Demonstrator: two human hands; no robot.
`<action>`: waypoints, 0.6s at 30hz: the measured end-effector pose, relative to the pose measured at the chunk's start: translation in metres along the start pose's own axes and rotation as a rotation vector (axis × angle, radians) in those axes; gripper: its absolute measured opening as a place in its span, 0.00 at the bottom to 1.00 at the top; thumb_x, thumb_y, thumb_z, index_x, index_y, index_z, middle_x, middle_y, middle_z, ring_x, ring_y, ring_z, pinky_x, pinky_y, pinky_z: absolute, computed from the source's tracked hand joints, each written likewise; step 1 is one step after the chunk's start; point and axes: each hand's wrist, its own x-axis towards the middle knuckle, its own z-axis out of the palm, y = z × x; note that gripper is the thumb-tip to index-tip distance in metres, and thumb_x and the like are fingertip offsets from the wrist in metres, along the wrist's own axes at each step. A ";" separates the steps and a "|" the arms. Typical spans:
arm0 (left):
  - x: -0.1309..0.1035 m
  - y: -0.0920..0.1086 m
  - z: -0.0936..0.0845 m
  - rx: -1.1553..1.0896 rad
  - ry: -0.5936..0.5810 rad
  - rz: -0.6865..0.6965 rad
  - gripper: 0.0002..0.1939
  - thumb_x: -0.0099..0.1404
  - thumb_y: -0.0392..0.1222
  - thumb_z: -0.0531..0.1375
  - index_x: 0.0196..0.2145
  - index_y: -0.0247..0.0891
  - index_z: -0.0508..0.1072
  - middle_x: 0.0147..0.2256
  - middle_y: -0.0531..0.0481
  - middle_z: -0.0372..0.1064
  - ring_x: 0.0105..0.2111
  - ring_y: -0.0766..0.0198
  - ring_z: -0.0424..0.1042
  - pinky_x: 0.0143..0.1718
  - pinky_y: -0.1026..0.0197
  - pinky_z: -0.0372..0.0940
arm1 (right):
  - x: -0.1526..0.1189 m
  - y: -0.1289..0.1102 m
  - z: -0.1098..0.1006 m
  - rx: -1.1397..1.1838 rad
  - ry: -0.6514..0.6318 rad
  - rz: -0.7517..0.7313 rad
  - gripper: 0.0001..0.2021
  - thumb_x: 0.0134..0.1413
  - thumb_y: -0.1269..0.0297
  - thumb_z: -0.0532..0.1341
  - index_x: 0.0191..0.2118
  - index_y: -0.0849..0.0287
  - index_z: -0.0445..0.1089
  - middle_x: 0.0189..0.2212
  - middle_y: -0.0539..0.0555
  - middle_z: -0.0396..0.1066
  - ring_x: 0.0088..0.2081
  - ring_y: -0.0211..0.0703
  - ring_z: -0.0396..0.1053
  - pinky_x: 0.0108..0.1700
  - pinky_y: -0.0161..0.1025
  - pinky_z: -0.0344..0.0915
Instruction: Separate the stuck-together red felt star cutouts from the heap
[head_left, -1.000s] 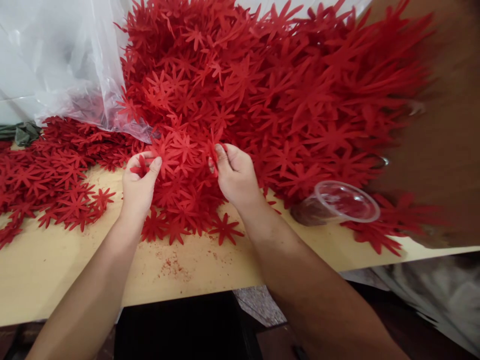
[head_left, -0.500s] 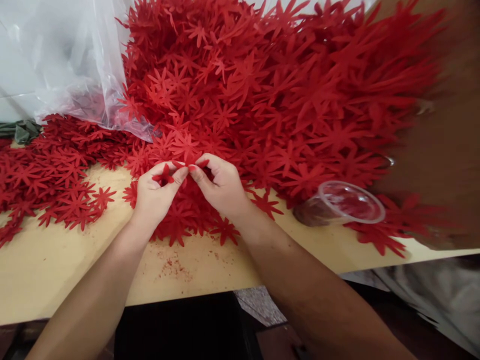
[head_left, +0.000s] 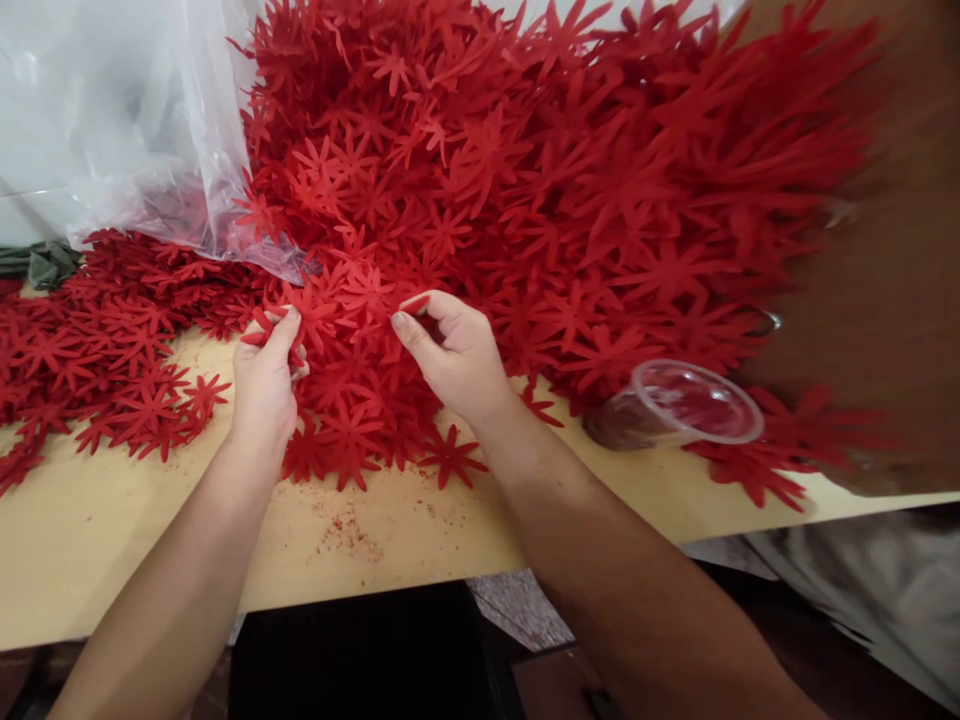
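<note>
My left hand [head_left: 262, 385] is closed around a red flower cutout [head_left: 259, 330], whose petals stick out between thumb and fingers. My right hand [head_left: 459, 355] pinches a small red piece [head_left: 415, 304] between thumb and forefinger; most of it is hidden, so its full shape does not show. The hands are apart, both just above the near side of a large heap of red flower cutouts [head_left: 480, 170]. Between my forearms, one single red flower cutout [head_left: 451, 457] lies at the heap's front edge on the pale table [head_left: 300, 560].
A clear plastic cup [head_left: 697, 402] lies tilted at the right, beside a brown board or box side [head_left: 885, 330]. At the left are a second spread of red flower cutouts [head_left: 142, 360], a clear plastic bag [head_left: 217, 140] and a dark green cloth [head_left: 49, 263]. Red crumbs [head_left: 349, 535] dot the table.
My hands were together at the fingertips over the heap and have parted. My left hand has moved left and turned with the flower cutout; my right hand has shifted slightly right.
</note>
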 end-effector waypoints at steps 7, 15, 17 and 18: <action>-0.002 -0.008 0.001 0.142 -0.102 0.147 0.15 0.45 0.48 0.68 0.27 0.40 0.69 0.17 0.61 0.58 0.16 0.76 0.54 0.15 0.69 0.49 | 0.003 0.009 0.000 0.050 0.022 0.022 0.02 0.49 0.68 0.58 0.30 0.58 0.62 0.25 0.47 0.63 0.27 0.34 0.62 0.33 0.36 0.63; -0.002 -0.008 -0.002 0.348 -0.096 0.483 0.13 0.55 0.43 0.64 0.38 0.40 0.71 0.24 0.58 0.60 0.25 0.73 0.62 0.31 0.68 0.61 | 0.003 0.009 0.001 0.032 0.123 -0.015 0.04 0.50 0.68 0.58 0.31 0.57 0.60 0.27 0.48 0.64 0.31 0.35 0.67 0.39 0.38 0.66; -0.005 -0.007 -0.002 0.375 -0.084 0.553 0.14 0.56 0.43 0.64 0.41 0.41 0.71 0.26 0.57 0.63 0.27 0.72 0.64 0.32 0.68 0.62 | 0.004 0.008 0.000 -0.001 0.148 -0.033 0.04 0.50 0.67 0.58 0.30 0.57 0.60 0.27 0.48 0.64 0.31 0.35 0.67 0.39 0.38 0.67; -0.008 -0.006 -0.001 0.393 -0.103 0.564 0.14 0.56 0.44 0.63 0.41 0.41 0.71 0.27 0.56 0.65 0.27 0.72 0.65 0.33 0.68 0.62 | 0.004 0.007 0.000 -0.011 0.155 -0.040 0.04 0.51 0.67 0.57 0.30 0.56 0.60 0.27 0.48 0.64 0.30 0.35 0.67 0.38 0.38 0.67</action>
